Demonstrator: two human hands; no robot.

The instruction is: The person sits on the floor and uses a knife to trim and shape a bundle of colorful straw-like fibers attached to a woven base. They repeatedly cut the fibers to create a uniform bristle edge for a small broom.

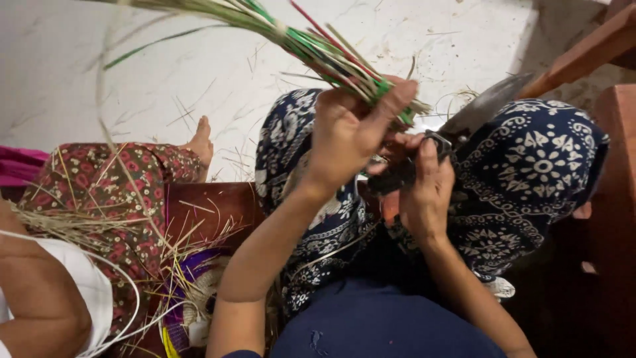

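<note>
My left hand [351, 129] grips the butt end of a bundle of green, red and pale straw sticks [298, 40], which fans up and to the left over the floor. My right hand [424, 189] holds the dark handle of a large knife [480, 106], whose grey blade points up and to the right, just beside the bundle's cut end. Both hands work above my knees, which are covered in dark blue cloth with a white flower print [536, 166].
Another person sits at the left, in red patterned trousers [99, 185] with a bare foot [199, 142] on the pale floor [165, 79]. Loose straw [179, 265] lies over a brown wooden seat [212, 205]. Brown wooden furniture [616, 199] stands at the right.
</note>
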